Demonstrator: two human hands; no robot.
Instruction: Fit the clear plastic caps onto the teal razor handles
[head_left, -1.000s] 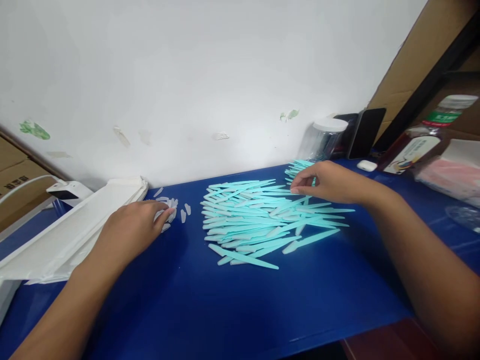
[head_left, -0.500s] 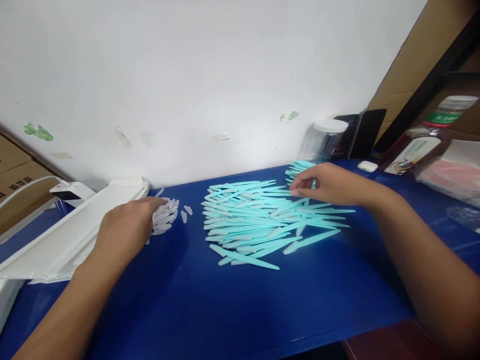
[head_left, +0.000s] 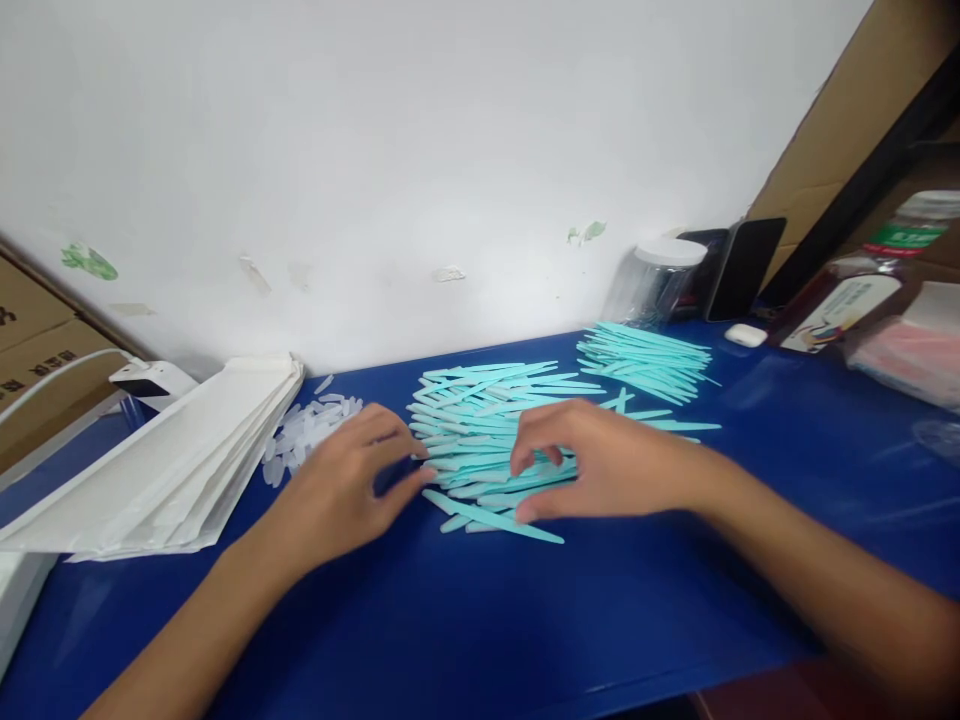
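Observation:
Turquoise eyebrow razors (head_left: 480, 400) lie in a wide loose pile on the blue table, their pale ends mostly pointing left. At the pile's left edge is my left hand (head_left: 352, 485), thumb and index fingertips close together in a pinch; anything small between them is not discernible. Over the front of the pile, my right hand (head_left: 600, 460) is curved with thumb and fingers apart, reaching down toward the razors. Left of the pile, small translucent caps (head_left: 304, 430) form a heap, partly behind my left hand. A second, neater stack of turquoise razors (head_left: 645, 358) lies farther back on the right.
White paper sleeves or bags (head_left: 172, 450) are stacked at the left, beside a white power strip (head_left: 154, 380). At the back right stand a clear jar (head_left: 660, 285), a dark phone (head_left: 746, 268), a small white case (head_left: 746, 335) and a bottle (head_left: 855, 290). A wall rises behind.
My left hand has moved right from the caps to the razor pile. My right hand has come forward and left from the back stack, leaving that stack in plain view.

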